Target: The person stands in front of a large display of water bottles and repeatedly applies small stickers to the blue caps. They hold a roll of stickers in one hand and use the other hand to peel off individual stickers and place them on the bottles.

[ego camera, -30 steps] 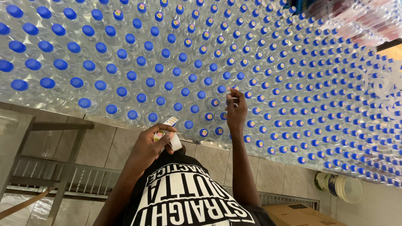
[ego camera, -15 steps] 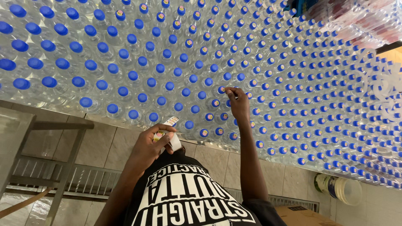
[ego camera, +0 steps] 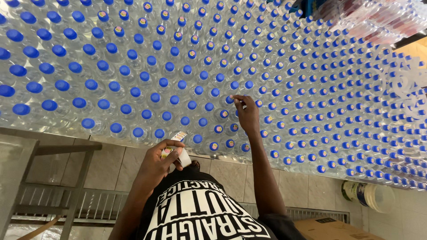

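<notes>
— What do you have on the head camera?

— I see a wide bed of clear plastic water bottles with blue screw caps, packed cap to cap and filling most of the view. The caps near the middle and right carry small coloured round stickers; those at far left show plain blue.

— Where are the hands?

— The right hand is stretched out over the bottles, fingertips pinched on a small pale sticker that it holds right against one cap in the middle rows. The left hand sits lower, near the front edge of the bottle bed and close to the body, fingers curled around a white strip of sticker backing paper with coloured dots. One end of the strip pokes up past the fingers, the other hangs below the thumb.

— So both hands have something in them?

— Yes, the right one pinching the sticker, the left one clasping the strip. The two hands are well apart.

— Anything else around?

— A black shirt with large white lettering fills the bottom centre. At lower left I see a grey metal frame above a tiled floor. At lower right stands a round tin with a pale lid, and beside the shirt a brown cardboard box shows at the bottom edge.
</notes>
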